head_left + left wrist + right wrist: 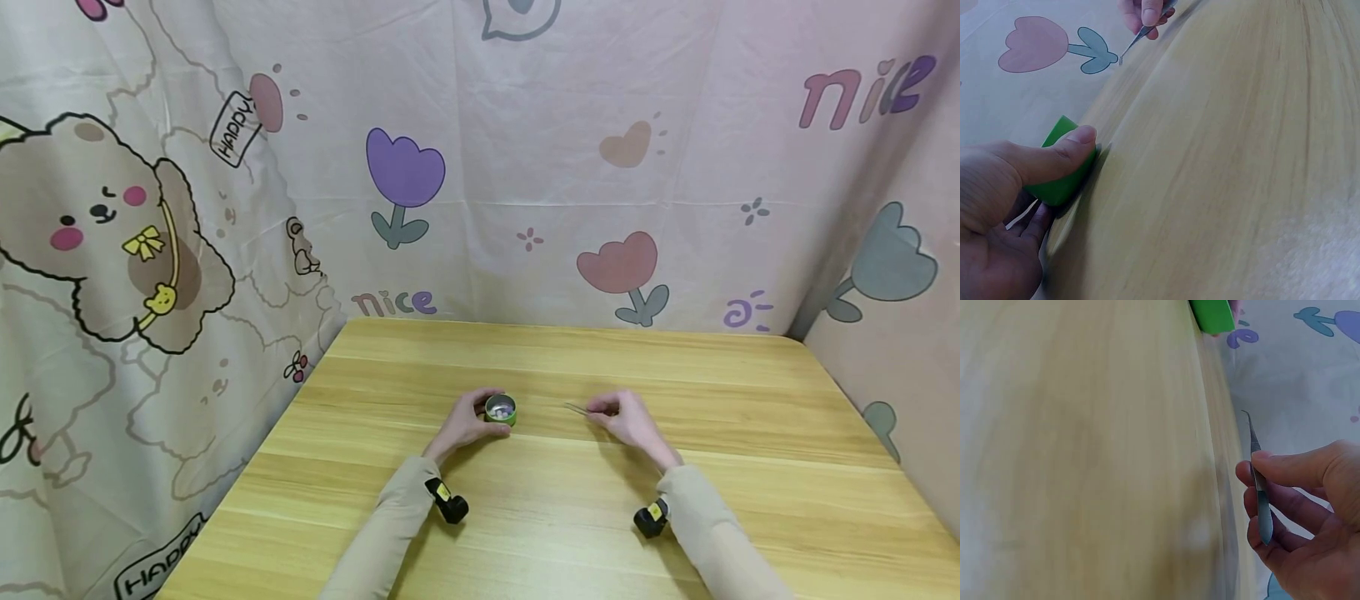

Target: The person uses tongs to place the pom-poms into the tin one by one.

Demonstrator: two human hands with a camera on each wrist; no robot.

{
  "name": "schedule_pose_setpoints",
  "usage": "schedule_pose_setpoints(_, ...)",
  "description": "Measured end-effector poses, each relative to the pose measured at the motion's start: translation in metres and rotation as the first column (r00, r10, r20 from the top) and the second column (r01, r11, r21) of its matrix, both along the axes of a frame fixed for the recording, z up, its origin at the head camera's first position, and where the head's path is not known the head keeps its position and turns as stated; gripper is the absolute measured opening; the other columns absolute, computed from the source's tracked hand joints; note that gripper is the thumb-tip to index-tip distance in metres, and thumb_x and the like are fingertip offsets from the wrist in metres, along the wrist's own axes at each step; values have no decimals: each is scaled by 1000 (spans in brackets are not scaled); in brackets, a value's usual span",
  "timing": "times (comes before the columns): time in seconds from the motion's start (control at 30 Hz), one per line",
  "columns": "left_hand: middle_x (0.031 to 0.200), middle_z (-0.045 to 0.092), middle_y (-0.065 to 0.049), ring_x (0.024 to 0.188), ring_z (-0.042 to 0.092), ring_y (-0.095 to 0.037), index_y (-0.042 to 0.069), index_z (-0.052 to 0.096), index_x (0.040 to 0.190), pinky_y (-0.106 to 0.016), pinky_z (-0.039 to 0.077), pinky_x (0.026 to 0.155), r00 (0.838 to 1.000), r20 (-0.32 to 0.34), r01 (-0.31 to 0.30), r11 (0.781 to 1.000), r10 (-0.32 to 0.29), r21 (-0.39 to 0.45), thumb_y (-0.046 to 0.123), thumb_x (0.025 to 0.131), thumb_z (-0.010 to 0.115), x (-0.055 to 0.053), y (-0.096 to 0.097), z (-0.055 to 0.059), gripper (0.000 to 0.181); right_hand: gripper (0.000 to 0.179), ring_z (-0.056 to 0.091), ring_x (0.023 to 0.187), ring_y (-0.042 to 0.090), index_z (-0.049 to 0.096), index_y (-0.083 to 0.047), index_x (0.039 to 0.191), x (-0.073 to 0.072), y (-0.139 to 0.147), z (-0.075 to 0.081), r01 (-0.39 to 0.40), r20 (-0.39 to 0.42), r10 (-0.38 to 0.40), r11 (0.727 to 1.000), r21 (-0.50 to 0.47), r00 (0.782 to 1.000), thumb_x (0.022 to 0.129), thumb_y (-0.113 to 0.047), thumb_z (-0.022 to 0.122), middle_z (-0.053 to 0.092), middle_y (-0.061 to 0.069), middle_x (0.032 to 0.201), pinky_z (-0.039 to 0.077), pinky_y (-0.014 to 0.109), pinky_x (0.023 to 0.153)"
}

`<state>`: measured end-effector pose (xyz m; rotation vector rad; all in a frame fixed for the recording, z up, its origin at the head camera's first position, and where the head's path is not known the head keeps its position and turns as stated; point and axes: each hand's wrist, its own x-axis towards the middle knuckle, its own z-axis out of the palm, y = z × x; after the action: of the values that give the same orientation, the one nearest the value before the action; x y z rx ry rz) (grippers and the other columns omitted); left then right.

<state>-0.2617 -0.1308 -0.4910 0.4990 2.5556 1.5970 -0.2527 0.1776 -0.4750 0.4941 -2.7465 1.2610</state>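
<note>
My left hand (467, 423) grips a small round green container (503, 423) by its sides, thumb on the near wall. Several small pale pieces (500, 412) lie inside it, too small to make out. In the left wrist view the thumb presses the green wall (1067, 182) of this container, and its inside is hidden. To the right, my right hand (628, 423) pinches a pair of metal tweezers (1262, 509) between thumb and fingers. Their thin bent tip points left, toward the container, with a gap of table between.
Both hands are over a light wooden table (540, 517). Printed cloth (517, 167) hangs behind the table and along its left and right sides. A small black device (448, 503) is strapped to each sleeve at the wrist.
</note>
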Motion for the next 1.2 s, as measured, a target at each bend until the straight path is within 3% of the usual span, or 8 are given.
schedule_pose_setpoints(0.5, 130, 64, -24, 120, 63, -39, -3, 58, 135, -49, 51, 107, 1000, -8, -1, 1000, 1, -5, 3, 74, 88, 0, 0, -1, 68, 9, 66, 78, 12, 79, -3, 92, -3, 9, -3, -5, -32, 7, 996, 84, 999, 84, 1, 74, 78, 9, 87, 51, 20, 68)
schedule_pose_setpoints(1.2, 129, 65, -24, 119, 64, -39, -3, 58, 134, -49, 52, 106, 1000, -25, 6, 1000, -7, -12, 4, 74, 87, -1, 0, -1, 67, 9, 61, 74, 10, 79, -5, 92, -2, 11, -3, 26, -19, -24, 991, 134, 1000, 84, -2, 75, 76, 5, 83, 47, 21, 66)
